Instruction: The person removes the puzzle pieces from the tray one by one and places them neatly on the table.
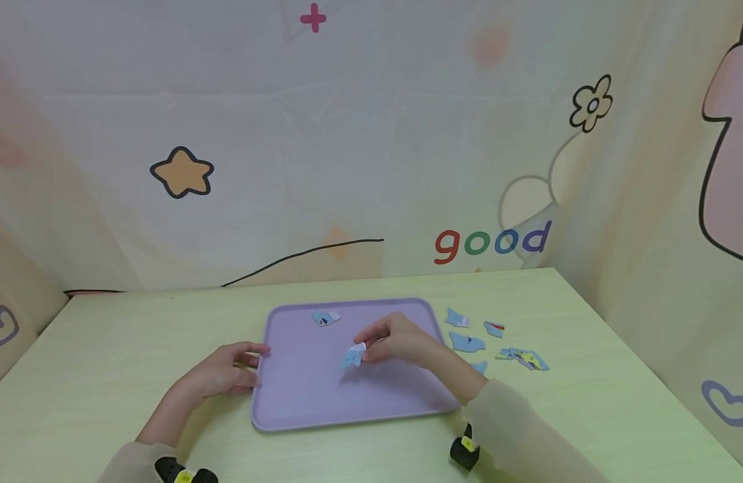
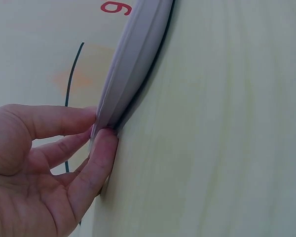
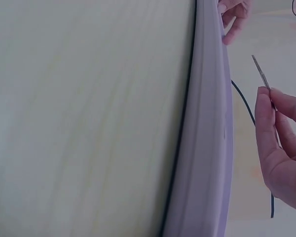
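My right hand (image 1: 398, 339) is over the middle of a lilac tray (image 1: 299, 402), pinching a light-blue puzzle piece (image 1: 352, 357) between thumb and fingers. Edge-on, that piece (image 3: 260, 71) looks thin in the right wrist view, held at its lower end and clear of the tray. On the tray's left rim, the thumb and fingers of my left hand (image 1: 226, 369) hold the edge. The left wrist view has these fingertips against the tray's rim (image 2: 133, 64). Another blue piece (image 1: 326, 318) lies flat near the tray's back edge.
Right of the tray, several loose pieces lie on the pale table: a blue one (image 1: 466, 342), a small one with red (image 1: 494, 329) and a larger blue-yellow one (image 1: 524, 358). A patterned cloth (image 1: 347, 134) hangs behind the table.
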### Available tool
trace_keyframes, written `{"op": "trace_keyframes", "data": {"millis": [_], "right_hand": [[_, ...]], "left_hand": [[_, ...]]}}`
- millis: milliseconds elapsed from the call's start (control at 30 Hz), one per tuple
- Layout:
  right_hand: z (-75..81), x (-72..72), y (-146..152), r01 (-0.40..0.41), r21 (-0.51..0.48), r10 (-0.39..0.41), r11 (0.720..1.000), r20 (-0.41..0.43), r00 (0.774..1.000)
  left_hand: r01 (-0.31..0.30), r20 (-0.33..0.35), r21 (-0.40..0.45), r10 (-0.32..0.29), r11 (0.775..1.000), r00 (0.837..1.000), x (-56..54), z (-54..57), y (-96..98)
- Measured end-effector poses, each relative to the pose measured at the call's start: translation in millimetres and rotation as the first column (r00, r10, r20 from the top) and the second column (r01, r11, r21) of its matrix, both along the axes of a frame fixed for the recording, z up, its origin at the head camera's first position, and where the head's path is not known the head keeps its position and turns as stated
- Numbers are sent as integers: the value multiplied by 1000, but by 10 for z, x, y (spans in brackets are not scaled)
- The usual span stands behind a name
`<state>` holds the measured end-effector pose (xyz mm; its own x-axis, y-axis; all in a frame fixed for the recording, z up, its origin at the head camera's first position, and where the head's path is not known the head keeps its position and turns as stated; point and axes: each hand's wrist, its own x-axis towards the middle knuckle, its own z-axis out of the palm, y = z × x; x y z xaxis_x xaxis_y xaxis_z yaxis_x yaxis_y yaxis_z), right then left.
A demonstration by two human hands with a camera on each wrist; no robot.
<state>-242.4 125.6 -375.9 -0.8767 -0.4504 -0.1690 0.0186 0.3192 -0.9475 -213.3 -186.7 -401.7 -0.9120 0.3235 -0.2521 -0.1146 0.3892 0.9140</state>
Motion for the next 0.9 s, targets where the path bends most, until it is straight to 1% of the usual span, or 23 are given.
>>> {"op": "trace_keyframes", "data": {"millis": [167, 267, 400, 500, 733, 900], "right_hand": [[40, 24, 148, 37, -34, -36, 999, 42, 998], [35, 20, 261, 36, -60, -32, 998, 60, 998], [34, 26, 429, 29, -30, -28, 999, 48, 998], [51, 48, 564, 43, -11, -42, 999, 33, 999], [91, 115, 889, 79, -82, -74, 993, 59, 995], [139, 191, 1119, 89, -55, -86, 995, 54, 995]], "left_hand": [[-3, -1, -9, 3, 1000, 1000, 1, 9, 4], [-4, 0, -10, 4, 1000, 1000, 3, 14, 5], [-4, 3, 0, 4, 1000, 1000, 5, 23, 1], [-4, 2, 2, 4, 1000, 1000, 6, 28, 5], [-1, 0, -5, 1, 1000, 1000, 11, 37, 15], [-1, -3, -5, 1, 1000, 1000, 13, 36, 9]]}}
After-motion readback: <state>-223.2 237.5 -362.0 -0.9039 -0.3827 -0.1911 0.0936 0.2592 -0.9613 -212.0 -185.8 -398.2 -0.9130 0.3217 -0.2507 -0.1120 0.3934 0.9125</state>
